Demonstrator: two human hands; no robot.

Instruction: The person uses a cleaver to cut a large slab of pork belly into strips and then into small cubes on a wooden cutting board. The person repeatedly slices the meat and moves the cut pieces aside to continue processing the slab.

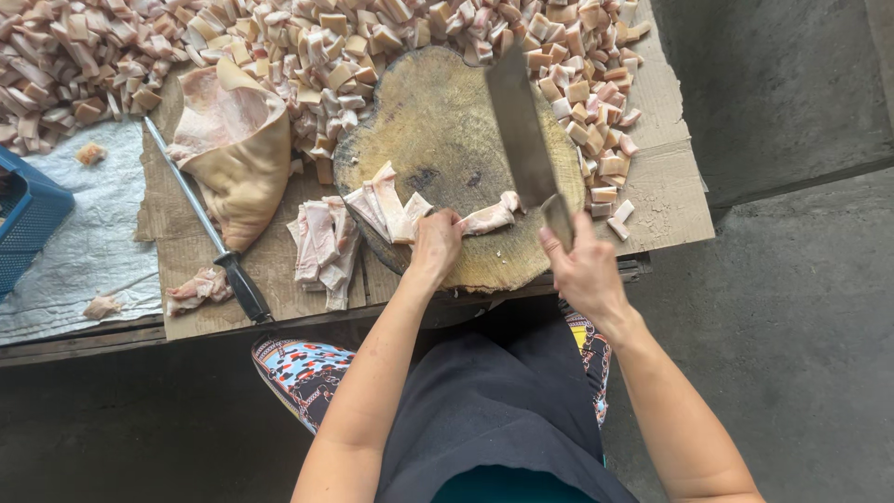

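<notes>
Dark apron (pixel 484 410) and patterned trousers (pixel 303 368) are sitting closest to the lens, both forearms reaching up from them toward the desk (pixel 84 340). Right hand (pixel 585 265) is closing around the handle of a cleaver (pixel 521 130), blade raised and angling away over the board, slightly motion-blurred. Left hand (pixel 436 240) is pressing fingers curled down onto a pork strip (pixel 489 218) lying on the near part of the round wooden chopping block (pixel 447 121), just left of the cleaver. More cut strips (pixel 386 207) are lying on the block right beside the left hand, touching its fingertips. Off the block's left edge, a small stack of pork skin slices (pixel 321 244) is resting on the cardboard sheet (pixel 666 182). A sharpening steel (pixel 209 228) with black handle is lying diagonally on the cardboard, further left, with a meat scrap (pixel 197 289) near its handle. A large uncut pork skin slab (pixel 233 149) is lying beyond the steel. A blue crate (pixel 26 219) is showing at the left edge on grey plastic sheeting (pixel 88 242). Farthest back, a big heap of diced pork cubes (pixel 307 42) is spreading across the top and curving around the block's right side.
</notes>
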